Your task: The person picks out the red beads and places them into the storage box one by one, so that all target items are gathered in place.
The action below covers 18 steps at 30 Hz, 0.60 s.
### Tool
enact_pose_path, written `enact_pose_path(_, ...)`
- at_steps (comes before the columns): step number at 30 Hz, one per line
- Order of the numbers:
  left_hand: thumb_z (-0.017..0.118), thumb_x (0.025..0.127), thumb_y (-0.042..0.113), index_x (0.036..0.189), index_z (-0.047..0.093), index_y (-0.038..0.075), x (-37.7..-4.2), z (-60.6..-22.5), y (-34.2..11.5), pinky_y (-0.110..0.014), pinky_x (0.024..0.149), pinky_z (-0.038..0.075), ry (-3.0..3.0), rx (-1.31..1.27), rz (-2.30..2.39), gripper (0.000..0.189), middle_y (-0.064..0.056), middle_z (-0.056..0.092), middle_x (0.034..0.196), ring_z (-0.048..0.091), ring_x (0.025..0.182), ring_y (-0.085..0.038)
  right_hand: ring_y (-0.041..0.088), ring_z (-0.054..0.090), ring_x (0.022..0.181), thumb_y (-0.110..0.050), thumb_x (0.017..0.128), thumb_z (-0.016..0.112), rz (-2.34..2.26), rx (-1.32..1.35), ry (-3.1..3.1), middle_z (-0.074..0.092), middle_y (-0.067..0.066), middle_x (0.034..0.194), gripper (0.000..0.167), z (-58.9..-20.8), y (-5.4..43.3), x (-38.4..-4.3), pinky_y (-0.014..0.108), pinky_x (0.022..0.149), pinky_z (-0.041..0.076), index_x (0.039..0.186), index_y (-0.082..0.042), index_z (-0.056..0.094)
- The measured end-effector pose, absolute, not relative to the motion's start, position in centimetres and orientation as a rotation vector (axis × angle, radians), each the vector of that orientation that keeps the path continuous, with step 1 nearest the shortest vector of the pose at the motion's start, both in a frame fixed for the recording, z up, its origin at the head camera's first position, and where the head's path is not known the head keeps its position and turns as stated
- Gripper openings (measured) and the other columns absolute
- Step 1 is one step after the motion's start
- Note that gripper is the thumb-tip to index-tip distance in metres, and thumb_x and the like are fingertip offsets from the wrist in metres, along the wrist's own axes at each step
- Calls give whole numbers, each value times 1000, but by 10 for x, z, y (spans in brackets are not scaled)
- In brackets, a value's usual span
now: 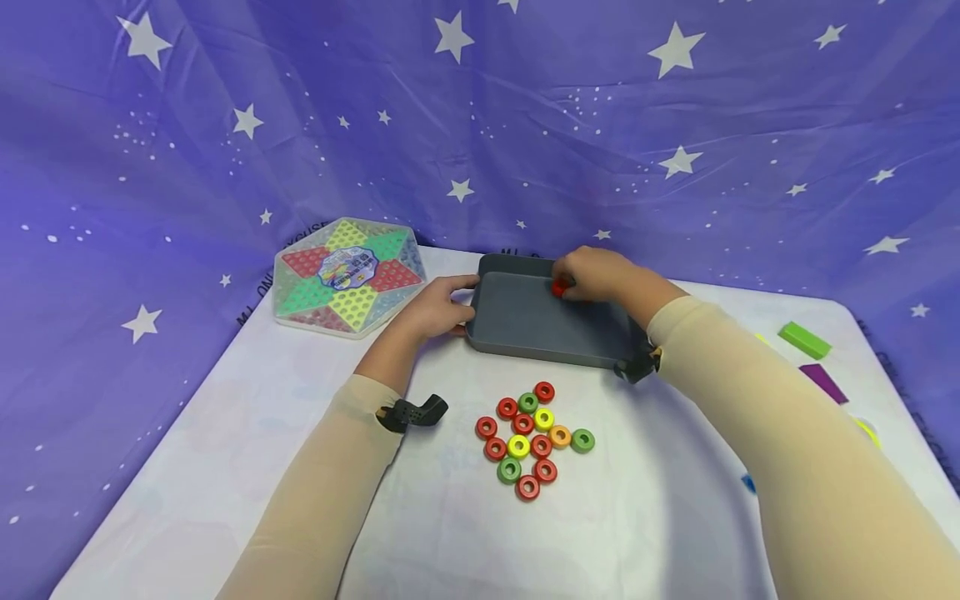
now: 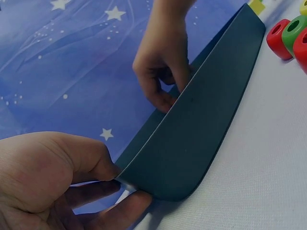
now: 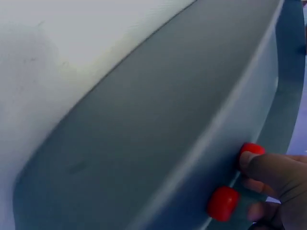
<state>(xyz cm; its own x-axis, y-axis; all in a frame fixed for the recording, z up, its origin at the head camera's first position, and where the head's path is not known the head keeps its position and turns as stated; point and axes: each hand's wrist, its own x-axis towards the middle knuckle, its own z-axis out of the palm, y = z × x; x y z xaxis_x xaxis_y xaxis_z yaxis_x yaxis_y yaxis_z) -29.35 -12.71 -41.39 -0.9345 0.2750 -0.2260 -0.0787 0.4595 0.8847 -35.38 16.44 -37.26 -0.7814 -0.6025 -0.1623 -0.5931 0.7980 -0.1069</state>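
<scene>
A grey rectangular tray (image 1: 525, 321) lies at the back of the white table. My left hand (image 1: 437, 307) grips its left end, thumb at the rim and fingers against the outer wall, as the left wrist view shows. Inside the tray, near the far side, my right hand (image 1: 596, 273) pinches a red ring bead (image 3: 252, 149) between thumb and fingers. Another red bead (image 3: 223, 203) lies in the tray beside those fingertips in the right wrist view. Nearer me, red, green, yellow and orange ring beads sit in a loose cluster, with a red bead (image 1: 527, 488) at its front.
Left of the tray lies a hexagonal board game (image 1: 348, 279) with a coloured star. At the right of the table are a green block (image 1: 805, 340), a purple piece (image 1: 823, 382) and partly hidden yellow pieces. A purple starry cloth (image 1: 525, 125) hangs behind the table.
</scene>
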Motion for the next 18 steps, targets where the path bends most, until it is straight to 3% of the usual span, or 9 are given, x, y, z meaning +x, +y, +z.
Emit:
enact_pose_path(6, 58, 86, 2, 155, 44, 15, -294, -413, -128, -36, 72, 63, 2381, 196, 1455, 71, -10, 39, 159, 67, 100, -28, 34, 64, 113, -18, 87, 78, -151, -961, 2822, 71, 14, 117, 40, -341, 170, -350, 52, 100, 50, 124, -5, 70)
enact_pose_path(13, 59, 87, 2, 155, 44, 14, -292, -413, -129, -36, 72, 63, 2389, 198, 1461, 71, -9, 41, 158, 65, 105, -30, 26, 70, 93, -13, 87, 78, -464, -1081, 2845, 71, 14, 112, 36, -300, 173, -322, 45, 88, 57, 121, -2, 70)
enact_pose_path(18, 59, 87, 3, 155, 45, 15, -293, -412, -128, -36, 72, 63, 2391, 203, 1450, 71, -9, 41, 158, 66, 106, -30, 19, 70, 95, -11, 86, 78, -634, -1111, 2763, 71, 8, 112, 37, -297, 172, -278, 38, 85, 61, 121, -5, 70)
